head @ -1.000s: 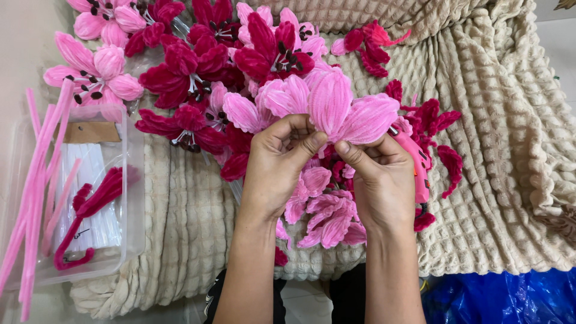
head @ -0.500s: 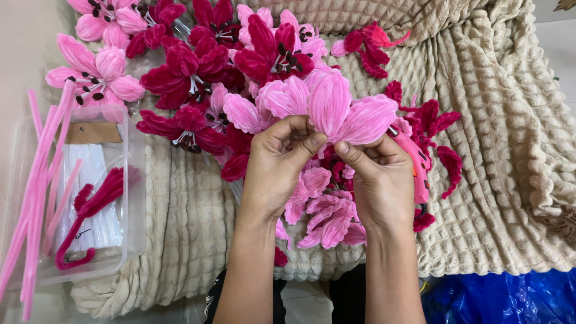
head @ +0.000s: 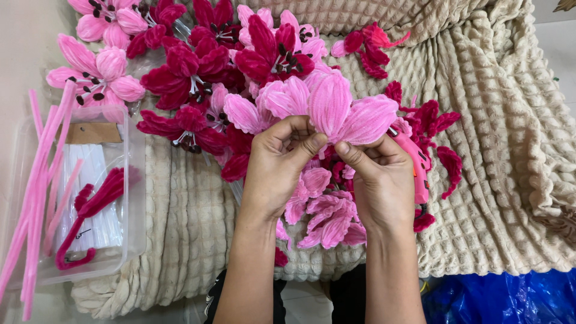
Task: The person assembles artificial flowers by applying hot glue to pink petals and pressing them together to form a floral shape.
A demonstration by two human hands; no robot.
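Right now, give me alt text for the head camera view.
Two hands, left hand and right hand, hold a light pink fuzzy flower over a cream blanket strewn with pink and crimson flowers; a clear plastic box sits left.

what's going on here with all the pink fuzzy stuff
A person holds a light pink pipe-cleaner flower with both hands, the left hand and right hand pinching its base. Finished pink and dark red flowers lie on a beige blanket. A clear plastic box at the left holds pink pipe cleaners.
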